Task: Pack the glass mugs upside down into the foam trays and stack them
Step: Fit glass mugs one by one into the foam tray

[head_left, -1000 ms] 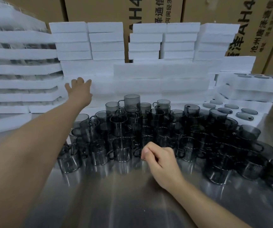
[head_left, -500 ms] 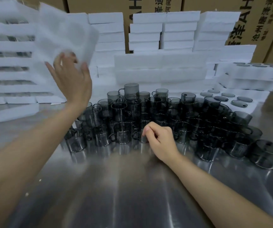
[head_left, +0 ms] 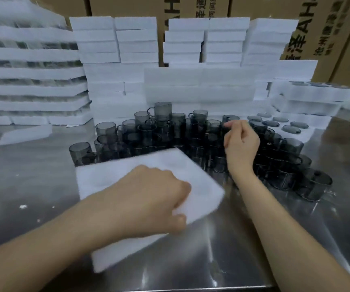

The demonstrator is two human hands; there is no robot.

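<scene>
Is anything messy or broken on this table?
Nothing looks broken. Tiny white foam crumbs lie scattered on the metal table, left of the foam tray that the left hand grips. Farther back, one loose foam piece lies crooked, apart from the neat stacks.
</scene>
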